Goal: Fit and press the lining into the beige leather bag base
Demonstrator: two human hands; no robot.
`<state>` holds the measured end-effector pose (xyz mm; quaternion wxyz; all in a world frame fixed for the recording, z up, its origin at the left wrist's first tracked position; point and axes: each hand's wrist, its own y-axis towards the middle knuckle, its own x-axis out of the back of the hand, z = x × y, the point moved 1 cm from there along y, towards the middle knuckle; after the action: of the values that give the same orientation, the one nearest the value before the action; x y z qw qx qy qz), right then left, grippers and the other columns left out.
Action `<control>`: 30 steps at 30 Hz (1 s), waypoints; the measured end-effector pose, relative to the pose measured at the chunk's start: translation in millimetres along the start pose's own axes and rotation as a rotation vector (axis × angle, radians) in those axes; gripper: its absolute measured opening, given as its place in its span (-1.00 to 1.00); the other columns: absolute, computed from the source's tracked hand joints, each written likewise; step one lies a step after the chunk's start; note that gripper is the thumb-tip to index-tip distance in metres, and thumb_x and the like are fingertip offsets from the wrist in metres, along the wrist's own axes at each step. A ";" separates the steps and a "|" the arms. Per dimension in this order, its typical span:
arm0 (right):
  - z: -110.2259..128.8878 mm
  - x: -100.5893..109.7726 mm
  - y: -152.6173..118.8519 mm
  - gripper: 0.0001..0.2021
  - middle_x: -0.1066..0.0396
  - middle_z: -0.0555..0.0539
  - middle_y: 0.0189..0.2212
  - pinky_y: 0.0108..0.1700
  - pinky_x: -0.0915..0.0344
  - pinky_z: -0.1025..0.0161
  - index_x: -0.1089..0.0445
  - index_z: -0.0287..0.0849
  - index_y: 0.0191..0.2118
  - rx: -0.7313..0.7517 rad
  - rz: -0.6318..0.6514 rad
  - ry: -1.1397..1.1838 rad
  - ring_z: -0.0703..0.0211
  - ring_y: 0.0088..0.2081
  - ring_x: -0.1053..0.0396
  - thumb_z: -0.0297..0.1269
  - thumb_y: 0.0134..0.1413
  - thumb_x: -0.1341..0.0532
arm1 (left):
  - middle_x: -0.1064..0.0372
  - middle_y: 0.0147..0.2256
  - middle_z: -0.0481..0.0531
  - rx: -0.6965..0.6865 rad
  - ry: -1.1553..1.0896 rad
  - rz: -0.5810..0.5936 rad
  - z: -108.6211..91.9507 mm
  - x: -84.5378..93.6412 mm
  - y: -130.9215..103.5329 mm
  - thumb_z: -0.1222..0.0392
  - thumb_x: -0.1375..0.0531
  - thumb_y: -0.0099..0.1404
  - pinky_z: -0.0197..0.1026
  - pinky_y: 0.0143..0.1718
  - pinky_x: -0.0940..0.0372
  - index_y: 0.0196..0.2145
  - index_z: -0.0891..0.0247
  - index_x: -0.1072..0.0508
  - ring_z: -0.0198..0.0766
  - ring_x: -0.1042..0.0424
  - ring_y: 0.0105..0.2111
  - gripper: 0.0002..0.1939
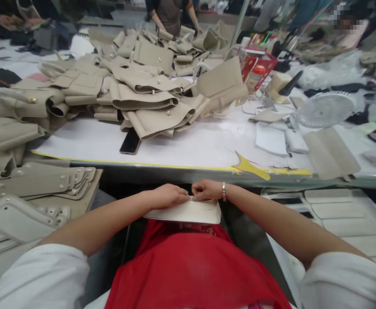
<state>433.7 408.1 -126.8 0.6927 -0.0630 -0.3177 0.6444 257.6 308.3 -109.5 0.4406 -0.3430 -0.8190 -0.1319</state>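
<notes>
A cream leather bag piece (188, 211), boxy with a stitched-looking edge, rests on my lap just below the table edge. My left hand (171, 195) lies over its upper left edge, fingers bent down against it. At the upper right edge my right hand (205, 190) is curled, with thumb and fingertips pinching at the rim close to the left fingertips. Whatever fine detail sits between the fingertips is too small to make out. The far side of the piece is hidden from view.
A large heap of beige bag bodies (152, 86) covers the far table. A phone (130, 141), yellow scissors-shaped piece (252, 166) and round fan (326, 109) lie nearer. Flat straps (43, 180) are stacked left; cream panels (339, 210) lie right. A co-worker (171, 15) stands opposite.
</notes>
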 end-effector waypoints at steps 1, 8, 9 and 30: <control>1.7 -0.8 3.2 -0.70 -0.05 0.15 -0.65 -0.56 0.06 0.41 -0.17 -0.20 -0.48 -0.003 0.013 0.013 0.41 -0.60 0.01 -0.05 -0.11 -0.18 | -0.40 -0.21 0.03 0.006 -0.023 -0.001 1.6 2.1 -4.2 0.19 0.01 0.27 -0.36 -0.21 -0.15 -0.18 0.24 -0.42 -0.27 -0.34 -0.23 -0.73; 15.6 -1.9 24.4 -0.71 -0.08 0.14 -0.62 -0.51 0.02 0.40 -0.19 -0.22 -0.50 0.061 0.040 -0.019 0.39 -0.55 -0.02 -0.08 -0.14 -0.20 | -0.37 -0.09 0.04 0.012 0.045 0.008 17.4 6.3 -35.6 0.23 0.06 0.30 -0.36 -0.15 -0.17 -0.07 0.21 -0.39 -0.27 -0.36 -0.16 -0.67; 17.6 -1.9 27.9 -0.71 -0.08 0.14 -0.62 -0.50 0.01 0.39 -0.19 -0.22 -0.50 0.063 0.050 -0.019 0.39 -0.54 -0.02 -0.08 -0.14 -0.20 | -0.35 -0.07 0.04 0.015 0.068 0.013 20.3 6.1 -40.3 0.23 0.06 0.30 -0.36 -0.14 -0.18 -0.05 0.21 -0.38 -0.27 -0.35 -0.15 -0.66; 56.5 -18.3 88.4 -0.78 -0.11 0.14 -0.65 -0.54 0.05 0.41 -0.25 -0.24 -0.50 0.114 0.078 -0.104 0.42 -0.57 -0.02 -0.17 -0.17 -0.21 | -0.35 -0.05 0.16 0.081 0.421 -0.057 29.0 0.0 -102.9 0.29 0.02 0.27 -0.25 -0.12 -0.29 0.00 0.32 -0.32 -0.22 -0.38 -0.12 -0.64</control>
<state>329.5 387.1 -132.6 0.6522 -0.0021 -0.3134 0.6902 169.5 248.2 -117.4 0.6115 -0.2665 -0.7229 -0.1802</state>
